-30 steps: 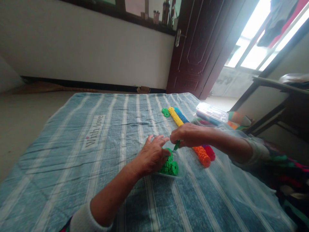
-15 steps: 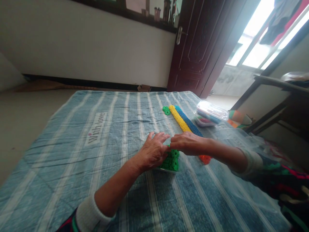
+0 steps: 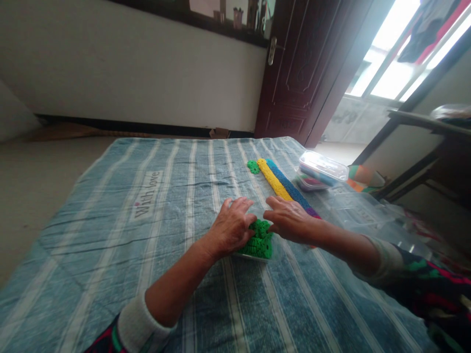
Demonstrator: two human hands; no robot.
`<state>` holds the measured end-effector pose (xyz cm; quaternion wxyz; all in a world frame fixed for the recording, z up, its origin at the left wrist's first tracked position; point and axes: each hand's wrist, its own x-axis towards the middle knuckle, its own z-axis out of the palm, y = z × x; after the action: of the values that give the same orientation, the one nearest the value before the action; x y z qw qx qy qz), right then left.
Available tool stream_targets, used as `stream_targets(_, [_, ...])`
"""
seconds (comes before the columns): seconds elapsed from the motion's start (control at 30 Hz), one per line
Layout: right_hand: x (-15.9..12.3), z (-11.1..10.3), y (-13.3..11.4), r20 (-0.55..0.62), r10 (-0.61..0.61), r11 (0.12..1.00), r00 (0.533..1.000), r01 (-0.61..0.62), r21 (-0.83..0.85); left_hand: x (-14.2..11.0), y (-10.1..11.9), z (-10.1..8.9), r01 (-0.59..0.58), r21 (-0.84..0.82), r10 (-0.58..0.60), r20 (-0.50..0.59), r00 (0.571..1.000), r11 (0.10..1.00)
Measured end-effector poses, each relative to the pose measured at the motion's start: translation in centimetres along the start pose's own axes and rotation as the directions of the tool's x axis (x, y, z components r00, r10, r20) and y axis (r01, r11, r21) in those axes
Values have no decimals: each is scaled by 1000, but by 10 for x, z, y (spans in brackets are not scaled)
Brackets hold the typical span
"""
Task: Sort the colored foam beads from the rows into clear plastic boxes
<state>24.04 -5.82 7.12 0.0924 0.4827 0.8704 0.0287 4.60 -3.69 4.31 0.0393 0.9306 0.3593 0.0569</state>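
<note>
A clear plastic box [image 3: 253, 258] stands on the cloth before me, holding several green flower-shaped discs [image 3: 260, 241], some in a row. My left hand [image 3: 232, 228] rests over the box's left side, its fingers spread toward the far edge and its thumb near the discs. On the right side, my right hand [image 3: 287, 218] hovers with fingers bent and apart, the fingertips close to the green pieces; I see nothing held in it. Beyond it lie a yellow row of discs [image 3: 274, 180] and a blue row [image 3: 289, 189], partly behind that hand. Loose green discs [image 3: 253, 167] sit at the far end.
Lidded clear boxes [image 3: 323, 169] are stacked at the back right, near open clear plastic containers [image 3: 356, 210]. A striped cloth [image 3: 110, 245] covers the surface. Behind are a dark red door [image 3: 289, 78] and a shelf frame [image 3: 423, 122] at right.
My right hand has parted from my left, and its pinched fingers have opened. More of the green discs in the box now show. My left hand has barely moved.
</note>
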Motion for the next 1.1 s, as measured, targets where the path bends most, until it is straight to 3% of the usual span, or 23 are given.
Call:
stream_targets(0.23, [2, -1, -4, 112, 30, 996, 993, -39, 79, 1, -1, 6, 3, 35, -2, -14, 1000, 999])
stream_targets(0.4, [4, 1, -4, 96, 15, 991, 995, -28, 134, 4, -1, 8, 9, 47, -10, 12, 1000, 999])
stream_targets(0.73, [7, 11, 4, 50, -21, 976, 999, 9, 215, 8, -1, 9, -16, -13, 15, -54, 998, 1000])
stream_targets(1.1, [8, 7, 9, 49, -89, 952, 995, 71, 298, 7, -6, 7, -57, -15, 56, -43, 998, 998])
